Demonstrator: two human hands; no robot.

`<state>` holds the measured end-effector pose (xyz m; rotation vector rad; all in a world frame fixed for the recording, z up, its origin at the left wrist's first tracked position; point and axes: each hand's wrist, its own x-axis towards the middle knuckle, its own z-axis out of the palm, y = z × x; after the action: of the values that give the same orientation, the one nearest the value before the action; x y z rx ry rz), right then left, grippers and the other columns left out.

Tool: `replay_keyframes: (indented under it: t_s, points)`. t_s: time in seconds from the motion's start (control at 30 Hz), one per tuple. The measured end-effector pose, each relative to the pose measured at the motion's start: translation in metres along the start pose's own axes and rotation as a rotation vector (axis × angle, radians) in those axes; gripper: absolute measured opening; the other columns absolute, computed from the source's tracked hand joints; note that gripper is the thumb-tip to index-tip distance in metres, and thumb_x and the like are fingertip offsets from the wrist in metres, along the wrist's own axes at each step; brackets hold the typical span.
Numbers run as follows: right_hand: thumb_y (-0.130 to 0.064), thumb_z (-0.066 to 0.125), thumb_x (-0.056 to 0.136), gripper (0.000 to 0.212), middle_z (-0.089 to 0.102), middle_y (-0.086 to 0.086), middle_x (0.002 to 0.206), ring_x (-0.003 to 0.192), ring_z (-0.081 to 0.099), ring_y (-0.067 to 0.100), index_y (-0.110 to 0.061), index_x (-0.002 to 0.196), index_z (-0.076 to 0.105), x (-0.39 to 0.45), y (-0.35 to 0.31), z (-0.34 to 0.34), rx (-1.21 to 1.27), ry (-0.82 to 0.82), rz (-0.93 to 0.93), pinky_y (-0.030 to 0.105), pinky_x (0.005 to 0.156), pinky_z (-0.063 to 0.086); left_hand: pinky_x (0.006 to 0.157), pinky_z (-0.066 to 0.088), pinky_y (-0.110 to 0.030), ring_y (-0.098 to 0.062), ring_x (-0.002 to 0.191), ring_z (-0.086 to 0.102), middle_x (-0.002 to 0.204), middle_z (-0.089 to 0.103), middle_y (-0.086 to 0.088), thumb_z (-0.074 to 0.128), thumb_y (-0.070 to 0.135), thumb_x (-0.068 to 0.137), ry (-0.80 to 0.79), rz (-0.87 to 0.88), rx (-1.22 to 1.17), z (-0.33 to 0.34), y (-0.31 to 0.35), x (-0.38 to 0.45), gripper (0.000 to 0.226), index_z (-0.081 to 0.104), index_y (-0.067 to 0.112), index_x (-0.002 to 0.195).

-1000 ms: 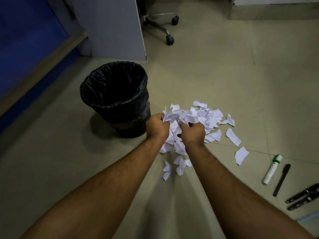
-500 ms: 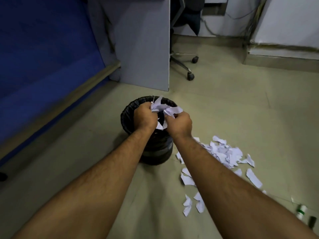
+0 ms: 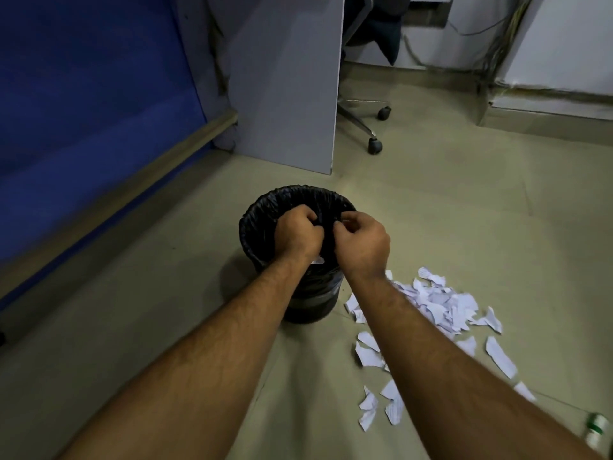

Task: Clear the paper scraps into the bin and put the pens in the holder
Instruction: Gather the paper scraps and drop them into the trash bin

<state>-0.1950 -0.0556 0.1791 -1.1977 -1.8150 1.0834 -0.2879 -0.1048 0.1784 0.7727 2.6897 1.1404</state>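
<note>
A black-lined bin (image 3: 298,191) stands on the floor in the middle of the view. My left hand (image 3: 297,232) and my right hand (image 3: 363,244) hover side by side over its mouth, fingers curled inward, with no bundle of paper visible in them. One small white scrap (image 3: 318,259) shows between my wrists, inside the bin. A heap of torn paper scraps (image 3: 441,303) lies on the floor right of the bin, partly hidden by my right forearm. A white marker with a green band (image 3: 595,433) lies at the lower right edge. No holder is in view.
A grey desk panel (image 3: 288,94) rises behind the bin, with an office chair's wheeled base (image 3: 374,146) to its right. A blue partition (image 3: 83,94) runs along the left. Cables (image 3: 497,51) hang at the back right wall.
My hands lifted a bundle of scraps from the floor heap and carried it left over the bin. The bundle seen half a second ago is gone from my hands.
</note>
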Motion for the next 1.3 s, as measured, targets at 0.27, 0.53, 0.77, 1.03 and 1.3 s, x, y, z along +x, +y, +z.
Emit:
replay_keyframes:
  t_s: [0.27,0.53,0.77,1.03,1.3]
  points:
    - [-0.026,0.065,0.086,0.011,0.073,-0.005,0.084,0.082,0.069,0.016,-0.024,0.093,0.072,0.028,0.032,-0.032,0.192,0.177,0.107,0.031,0.080,0.055,0.073,0.061,-0.040,-0.023,0.077,0.072,0.084,0.075,-0.005,0.063,0.013,0.080,-0.133,0.076,-0.335,0.038,0.056,-0.013,0.018,0.074,0.014,0.094]
    - [-0.021,0.059,0.090,0.018,0.074,0.001,0.097,0.094,0.066,0.022,-0.019,0.100,0.073,0.015,0.150,-0.083,-0.020,0.165,0.333,0.024,0.077,0.042,0.091,0.048,-0.027,-0.027,0.108,0.063,0.115,0.069,-0.009,0.054,0.007,0.085,-0.376,-0.026,-0.158,0.151,0.036,-0.089,0.029,0.068,0.013,0.110]
    - [-0.027,0.068,0.078,0.047,0.063,0.018,0.126,0.121,0.056,0.036,-0.009,0.122,0.066,0.002,0.254,-0.096,-0.344,-0.111,0.173,0.038,0.104,0.041,0.102,0.045,-0.044,-0.031,0.130,0.046,0.144,0.045,-0.007,0.065,0.046,0.082,-0.524,-0.001,0.244,0.230,-0.022,-0.116,0.067,0.038,0.028,0.141]
    - [-0.047,0.068,0.080,0.082,0.041,0.010,0.149,0.135,0.040,0.032,-0.024,0.150,0.033,0.004,0.294,-0.097,-0.779,-0.391,0.174,0.043,0.108,0.039,0.102,0.040,-0.053,-0.039,0.139,0.026,0.153,0.023,-0.009,0.066,0.055,0.077,-0.704,-0.047,0.630,0.259,-0.023,-0.130,0.086,0.021,0.038,0.148]
    - [-0.032,0.050,0.097,0.025,0.061,0.009,0.115,0.105,0.061,0.030,-0.025,0.116,0.064,-0.016,0.286,-0.097,-0.889,-0.354,-0.041,0.035,0.079,0.050,0.091,0.048,-0.036,-0.029,0.121,0.050,0.135,0.051,-0.009,0.049,0.028,0.098,-0.490,0.144,0.653,0.254,-0.030,-0.158,0.037,0.047,0.029,0.135]
